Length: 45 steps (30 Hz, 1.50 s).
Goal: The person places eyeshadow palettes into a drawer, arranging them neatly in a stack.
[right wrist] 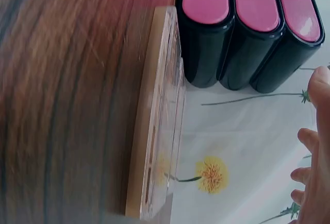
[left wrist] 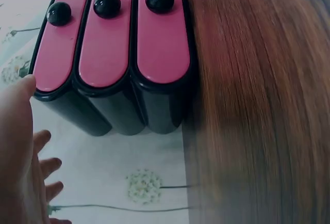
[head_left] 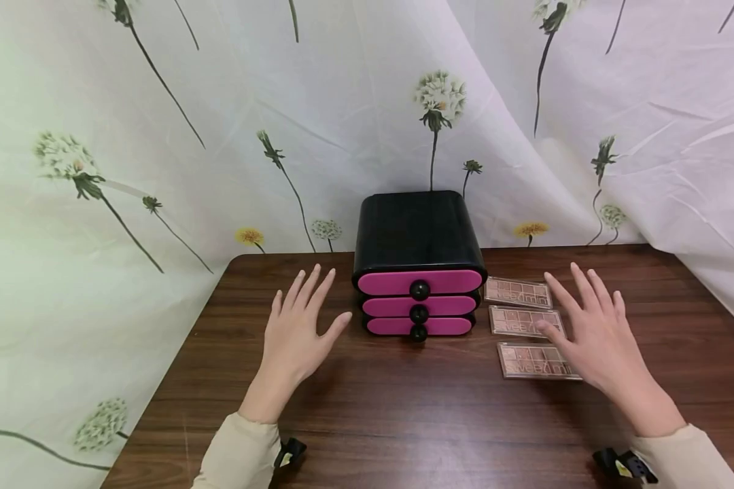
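A black box with three stacked pink-fronted drawers [head_left: 418, 282], each with a round black knob, stands near the back of the table. All three drawers are closed. My left hand [head_left: 298, 333] hovers to the left of it, fingers spread, holding nothing. On the box's right lie three eyeshadow palettes with clear lids: a back one [head_left: 517, 292], a middle one [head_left: 522, 321] and a front one [head_left: 539, 360]. My right hand [head_left: 599, 336] is held over their right ends with spread fingers and an empty palm, partly hiding the middle and front palettes.
The dark wooden table [head_left: 416, 421] reaches back to a white cloth [head_left: 355, 122] printed with dandelions, which hangs behind and to the sides. Small black devices are strapped at the left wrist [head_left: 290, 451] and right wrist [head_left: 625, 466].
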Available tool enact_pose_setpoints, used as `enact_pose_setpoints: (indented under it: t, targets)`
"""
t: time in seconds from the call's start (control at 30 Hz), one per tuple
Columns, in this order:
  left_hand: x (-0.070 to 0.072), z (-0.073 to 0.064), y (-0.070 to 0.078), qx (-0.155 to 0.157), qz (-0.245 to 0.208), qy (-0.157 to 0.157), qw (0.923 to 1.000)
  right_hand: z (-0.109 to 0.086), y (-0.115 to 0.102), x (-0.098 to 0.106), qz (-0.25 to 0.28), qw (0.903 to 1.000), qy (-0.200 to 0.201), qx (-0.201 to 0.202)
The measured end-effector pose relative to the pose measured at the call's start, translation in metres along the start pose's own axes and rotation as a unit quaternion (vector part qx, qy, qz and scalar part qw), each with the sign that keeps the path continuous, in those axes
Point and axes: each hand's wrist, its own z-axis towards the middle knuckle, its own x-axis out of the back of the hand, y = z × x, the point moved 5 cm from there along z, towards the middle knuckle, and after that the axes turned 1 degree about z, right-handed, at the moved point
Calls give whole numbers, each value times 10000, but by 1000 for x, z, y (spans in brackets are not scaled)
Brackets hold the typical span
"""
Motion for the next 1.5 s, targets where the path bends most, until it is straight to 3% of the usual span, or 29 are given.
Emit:
enact_pose_setpoints:
  t: [0.4, 0.63, 0.77, 1.0, 1.3, 1.5]
  targets:
    - [-4, 21, 18, -405, -643, 321, 9966, -2, -16, -6, 164, 9997, 38, 186]
    - [-5, 41, 18, -709, -1370, 537, 9866, -1, -22, -4, 199, 9995, 128, 201]
    - [-9, 51, 14, -798, -2101, 384, 9736, -1, -27, -2, 222, 9992, 209, 251]
    - [-18, 63, 11, -861, -3279, 65, 9408, -3, -35, 3, 372, 9972, 550, 335]
    - [-24, 64, 12, -527, -4055, -177, 9124, -3, -51, 13, 762, 9869, 1301, 578]
    - [-22, 63, 12, -190, -4394, -312, 8975, 0, -67, 14, 1115, 9794, 1514, 733]
